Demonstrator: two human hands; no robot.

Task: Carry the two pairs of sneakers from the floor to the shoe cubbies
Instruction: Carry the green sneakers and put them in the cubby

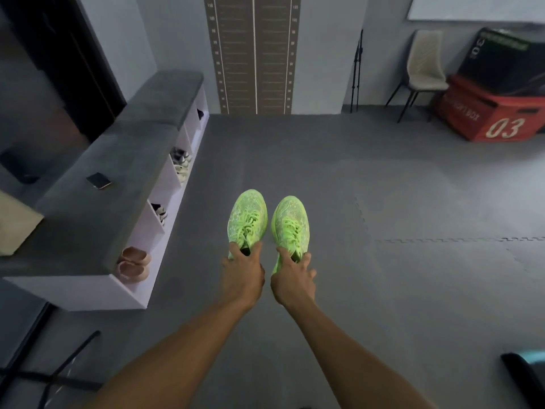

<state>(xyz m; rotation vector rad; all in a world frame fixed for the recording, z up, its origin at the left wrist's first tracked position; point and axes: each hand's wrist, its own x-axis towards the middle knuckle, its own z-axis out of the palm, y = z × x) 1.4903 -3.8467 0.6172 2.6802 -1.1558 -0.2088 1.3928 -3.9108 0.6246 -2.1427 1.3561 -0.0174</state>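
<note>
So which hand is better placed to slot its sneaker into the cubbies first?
Probably left. The left hand grips the sneaker nearer the cubbies, which stand on the left; the right hand would cross over.

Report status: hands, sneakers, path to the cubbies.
Left hand grips left green sneaker at the heel; right hand grips right green sneaker. Shoe cubbies to the left, several occupied. Floor between shows bare.

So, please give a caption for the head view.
Left hand and right hand each hold a green sneaker near the cubbies.
</note>
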